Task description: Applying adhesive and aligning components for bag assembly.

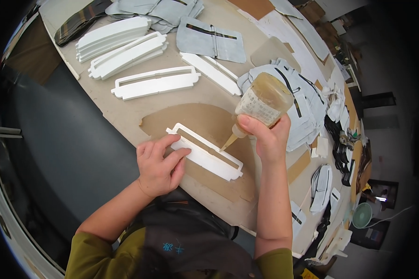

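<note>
A white slotted frame (205,158) lies slantwise on a brown sheet (202,113) in front of me. My left hand (160,165) holds it at its left end, fingertips pressed on the strip beside the slot. In my right hand (268,137) is a translucent squeeze bottle (271,95) with amber contents and a pale label. It is tipped nozzle-down, and its pointed tip reaches the frame's far rail, right of the middle. Whether any liquid is flowing out is too small to tell.
Beyond lie another white frame (156,83), a stack of such frames (114,37) and a tilted one (212,73). Grey fabric pieces with dark slits (210,39) lie at the back, with a larger pile (307,102) right of the bottle. Black straps (337,144) lie at far right.
</note>
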`<state>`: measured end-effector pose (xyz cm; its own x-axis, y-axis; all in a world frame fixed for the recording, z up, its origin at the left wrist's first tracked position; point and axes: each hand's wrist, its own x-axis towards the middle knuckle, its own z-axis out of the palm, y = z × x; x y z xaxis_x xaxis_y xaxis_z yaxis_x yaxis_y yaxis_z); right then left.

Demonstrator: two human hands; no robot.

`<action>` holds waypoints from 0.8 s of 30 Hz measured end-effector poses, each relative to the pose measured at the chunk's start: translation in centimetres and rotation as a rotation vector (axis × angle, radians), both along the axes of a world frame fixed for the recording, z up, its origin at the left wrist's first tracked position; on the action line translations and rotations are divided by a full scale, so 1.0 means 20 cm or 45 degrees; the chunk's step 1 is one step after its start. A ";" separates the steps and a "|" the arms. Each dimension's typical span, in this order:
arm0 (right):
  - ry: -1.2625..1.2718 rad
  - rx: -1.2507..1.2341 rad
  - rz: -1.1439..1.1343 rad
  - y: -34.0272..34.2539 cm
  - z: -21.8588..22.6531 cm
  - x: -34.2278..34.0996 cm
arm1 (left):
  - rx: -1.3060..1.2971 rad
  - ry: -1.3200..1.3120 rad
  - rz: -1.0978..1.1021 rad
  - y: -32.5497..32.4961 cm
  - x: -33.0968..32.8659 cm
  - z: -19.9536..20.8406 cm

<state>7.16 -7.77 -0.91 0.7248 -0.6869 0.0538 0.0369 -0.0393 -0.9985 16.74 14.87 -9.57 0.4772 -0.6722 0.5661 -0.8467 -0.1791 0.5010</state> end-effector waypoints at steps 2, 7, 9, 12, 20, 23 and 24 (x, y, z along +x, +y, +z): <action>0.012 0.001 -0.031 -0.01 0.01 -0.04 | 0.016 -0.030 0.022 0.00 0.00 0.00; 0.045 -0.011 -0.090 -0.05 0.01 -0.16 | 0.021 -0.041 0.009 0.00 0.00 0.00; 0.008 0.038 -0.146 -0.06 -0.01 -0.22 | 0.022 -0.033 -0.003 0.00 0.00 0.00; -0.037 0.075 -0.277 -0.09 -0.05 -0.31 | 0.027 -0.034 -0.012 0.00 0.00 0.00; -0.156 0.217 -0.500 -0.06 -0.14 -0.42 | 0.021 -0.056 0.018 -0.01 0.00 0.02; -0.178 0.309 -0.544 0.00 -0.17 -0.44 | 0.073 0.014 -0.015 -0.01 -0.01 0.05; -0.216 0.359 -0.570 0.02 -0.18 -0.45 | 0.070 0.016 -0.016 0.00 -0.01 0.07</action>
